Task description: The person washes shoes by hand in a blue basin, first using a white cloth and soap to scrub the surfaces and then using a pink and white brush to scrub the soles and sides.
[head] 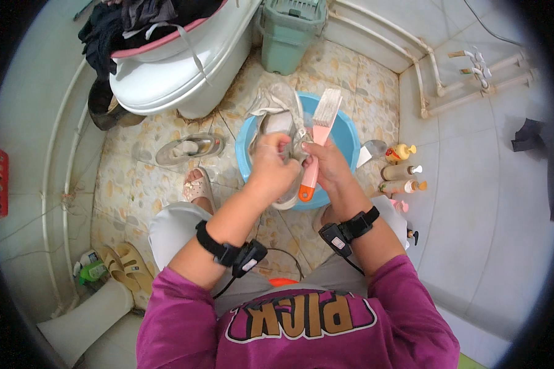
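Observation:
A pale, wet-looking shoe (281,104) is held over a light blue plastic basin (353,138) on the tiled floor. My right hand (330,163) grips the pink handle of a scrubbing brush (328,108), its pale bristles pointing away from me, and its thumb presses near the shoe's edge. Against the shoe's opening is my left hand (277,166), fingers curled; whether they pinch its lace or fabric I cannot tell. A second pale shoe (189,148) lies on the floor left of the basin. Much of the held shoe is hidden behind my hands.
Several pump bottles (399,173) line the right wall. Behind the basin stands a green bin (286,41); a white toilet (166,78) with a pink-rimmed tub (166,44) of dark clothes is back left. Beige slippers (131,267) lie lower left. Taps (478,69) and pipes run along the walls.

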`<state>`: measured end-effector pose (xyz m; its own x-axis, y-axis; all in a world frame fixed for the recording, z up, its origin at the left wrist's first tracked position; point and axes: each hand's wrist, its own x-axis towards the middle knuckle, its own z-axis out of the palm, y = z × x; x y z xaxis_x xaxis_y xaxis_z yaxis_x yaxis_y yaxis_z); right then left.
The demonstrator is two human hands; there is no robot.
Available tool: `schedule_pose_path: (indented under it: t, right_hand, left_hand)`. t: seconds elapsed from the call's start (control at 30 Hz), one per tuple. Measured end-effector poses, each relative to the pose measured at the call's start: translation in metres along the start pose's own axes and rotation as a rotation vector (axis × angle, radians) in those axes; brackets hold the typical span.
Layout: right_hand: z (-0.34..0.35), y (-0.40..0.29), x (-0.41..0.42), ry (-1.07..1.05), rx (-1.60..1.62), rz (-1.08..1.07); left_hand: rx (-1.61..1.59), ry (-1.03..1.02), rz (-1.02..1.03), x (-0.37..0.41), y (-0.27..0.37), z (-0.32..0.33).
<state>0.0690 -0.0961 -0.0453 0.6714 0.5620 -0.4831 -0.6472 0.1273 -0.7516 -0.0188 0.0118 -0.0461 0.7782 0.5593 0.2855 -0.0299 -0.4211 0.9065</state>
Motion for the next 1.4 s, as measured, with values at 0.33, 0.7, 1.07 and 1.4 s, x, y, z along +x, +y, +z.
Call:
schedule_pose_path:
  t: [0.33, 0.7, 1.07, 1.4]
  right_hand:
    - [0.019, -0.014, 0.009, 0.098, -0.077, -0.142]
    - [0.024, -0.016, -0.001, -0.099, -0.084, -0.177]
    - [0.014, 0.005, -0.036, -0.02, -1.72, -0.582]
    - [-0.003, 0.013, -0.024, -0.108, -1.669, -0.244]
  left_hand:
    - [-0.955, -0.61, -1.381, -0.025, 0.032, -0.01]
    - [-1.721, 0.054, -1.168, 0.015, -0.01, 0.012]
    - [-1.391, 0.302, -0.902, 0.02, -0.027, 0.022]
    - [-0.928, 0.12, -0.766, -0.006, -0.051, 0.018]
